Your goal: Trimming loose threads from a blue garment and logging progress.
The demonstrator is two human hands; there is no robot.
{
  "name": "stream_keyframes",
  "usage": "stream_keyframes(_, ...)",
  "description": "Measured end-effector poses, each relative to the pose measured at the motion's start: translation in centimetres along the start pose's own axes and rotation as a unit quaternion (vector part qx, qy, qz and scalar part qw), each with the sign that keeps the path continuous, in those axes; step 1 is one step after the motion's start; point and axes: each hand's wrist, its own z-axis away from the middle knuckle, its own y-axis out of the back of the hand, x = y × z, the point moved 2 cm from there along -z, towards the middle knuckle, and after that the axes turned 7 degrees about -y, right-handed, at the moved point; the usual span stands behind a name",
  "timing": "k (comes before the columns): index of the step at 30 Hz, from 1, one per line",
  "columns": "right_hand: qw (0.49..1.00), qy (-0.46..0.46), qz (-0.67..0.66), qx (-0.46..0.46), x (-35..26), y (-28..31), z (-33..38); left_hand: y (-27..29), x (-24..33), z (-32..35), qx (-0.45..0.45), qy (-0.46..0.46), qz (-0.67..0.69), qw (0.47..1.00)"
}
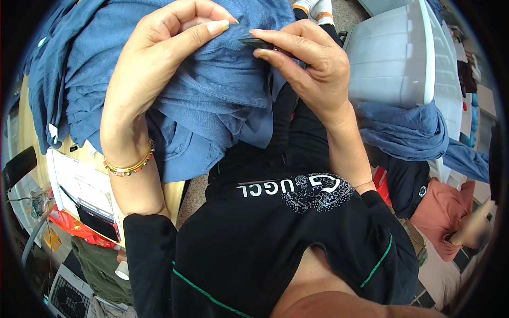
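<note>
A rumpled blue woven garment lies over the person's lap and spills onto the pale wooden tabletop at the left, where more blue cloth is heaped. The left hand pinches a fold of it, its grip clenched on the fabric between thumb and forefinger. Just beside it, the right hand has its grip closed on a small dark flat tool, whose far end is hidden by the fingers, so its kind is hard to make out. A beaded gold bracelet circles the left wrist. To the right stands a white plastic bin with another blue cloth draped below it.
</note>
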Motion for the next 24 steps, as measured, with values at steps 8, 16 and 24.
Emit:
stream_keyframes(8, 0.999, 0.046, -0.014, 0.002, -2.2, -0.6, -1.7, 0.3, 2.9, 0.2, 0.013, 0.027, 0.091, 0.995)
stream_keyframes(16, 0.999, 0.017, 0.011, -0.046, -3.1, -1.6, -2.7, 0.2, 3.3, 0.5, 0.061, 0.068, 0.176, 0.98)
stream_keyframes(24, 0.993, 0.055, 0.057, -0.083, -3.5, -1.4, -3.2, 0.2, 3.4, 0.6, 0.037, 0.047, 0.119, 0.991)
